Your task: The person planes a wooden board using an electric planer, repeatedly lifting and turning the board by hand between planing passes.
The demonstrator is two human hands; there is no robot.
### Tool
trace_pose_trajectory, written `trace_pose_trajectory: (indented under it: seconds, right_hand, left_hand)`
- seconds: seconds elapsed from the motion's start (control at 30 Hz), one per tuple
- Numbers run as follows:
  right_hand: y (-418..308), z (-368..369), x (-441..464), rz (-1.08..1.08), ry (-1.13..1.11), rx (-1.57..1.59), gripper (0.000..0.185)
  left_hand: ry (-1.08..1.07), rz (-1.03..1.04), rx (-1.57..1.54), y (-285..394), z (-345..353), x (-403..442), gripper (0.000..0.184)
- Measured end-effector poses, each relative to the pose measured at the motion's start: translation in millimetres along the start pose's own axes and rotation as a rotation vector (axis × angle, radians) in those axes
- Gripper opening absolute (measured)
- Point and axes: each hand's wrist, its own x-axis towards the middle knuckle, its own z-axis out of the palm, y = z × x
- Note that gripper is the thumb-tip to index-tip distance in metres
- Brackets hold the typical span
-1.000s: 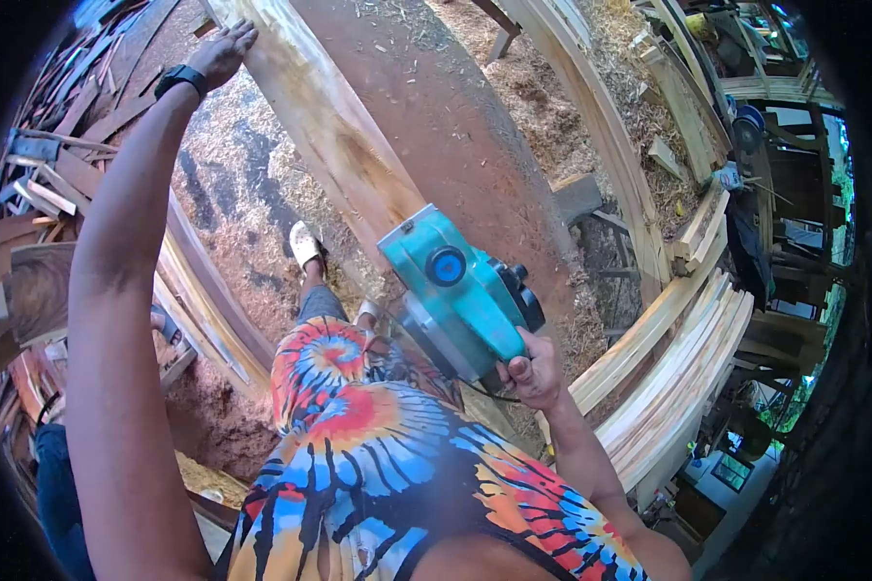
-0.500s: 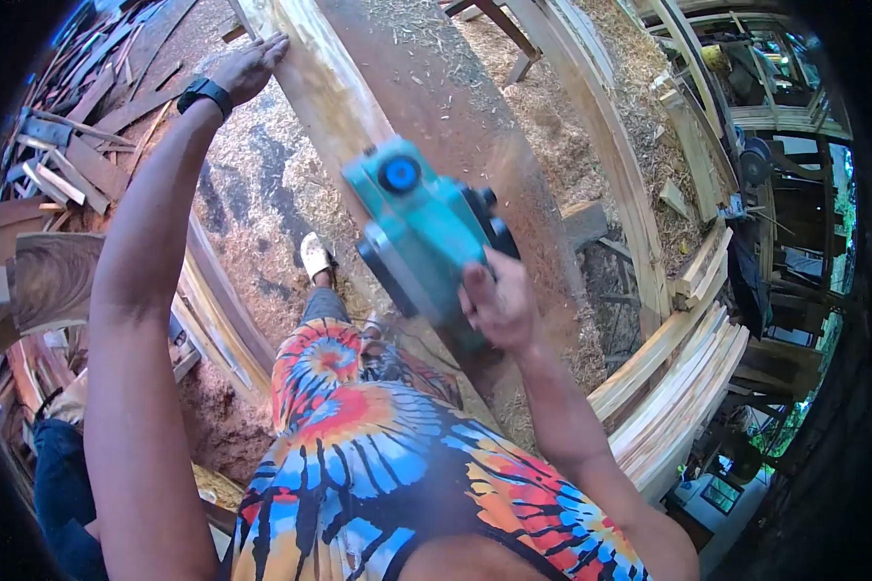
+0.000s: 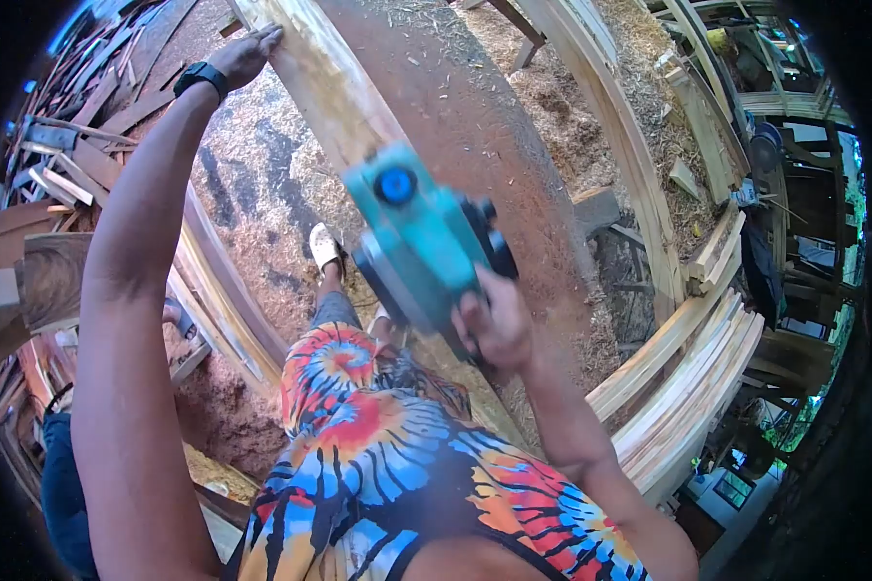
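A teal electric planer (image 3: 434, 240) with a blue knob lies on a long pale wooden plank (image 3: 334, 82), slightly blurred. My right hand (image 3: 494, 320) is wrapped round the planer's rear handle. Up at the far left, my left hand (image 3: 245, 56), with a dark watch on the wrist, grips the plank's left edge, its fingers curled. The planer's body and my right arm hide the plank's near part.
Long timbers (image 3: 620, 145) run along the right, beside a stack of pale boards (image 3: 683, 387). Wood shavings (image 3: 262, 136) cover the ground around my feet. Scrap wood (image 3: 87, 107) is heaped at the far left, and more boards (image 3: 223, 300) lie left of my legs.
The view has shifted slightly. My right hand and the planer's rear have shifted a little in view. The fingers of my left hand, straighter before, are now more curled at the plank's edge.
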Motion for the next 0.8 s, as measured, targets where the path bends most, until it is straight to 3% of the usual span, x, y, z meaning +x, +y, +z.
trace_pose_trajectory:
  seconds: [0.13, 0.27, 0.57, 0.7, 0.8]
  right_hand:
    - [44, 9, -99, 0.003, 0.016, -0.099, 0.076]
    - [59, 11, -125, 0.031, 0.001, -0.112, 0.076]
    - [12, 19, -52, -0.048, 0.02, -0.076, 0.069]
    - [-3, 36, 12, -0.268, 0.164, -0.092, 0.063]
    - [-39, 39, 76, -0.265, 0.146, -0.078, 0.066]
  left_hand:
    - [0.012, -0.066, -0.115, 11, -3, -2, 0.054]
    - [0.035, -0.106, -0.169, 0, 2, 3, 0.054]
    - [0.043, -0.04, -0.063, 3, 0, -6, 0.054]
    - [0.033, -0.029, -0.256, -13, 2, -1, 0.053]
    - [-0.056, -0.104, -0.509, -21, -12, 8, 0.056]
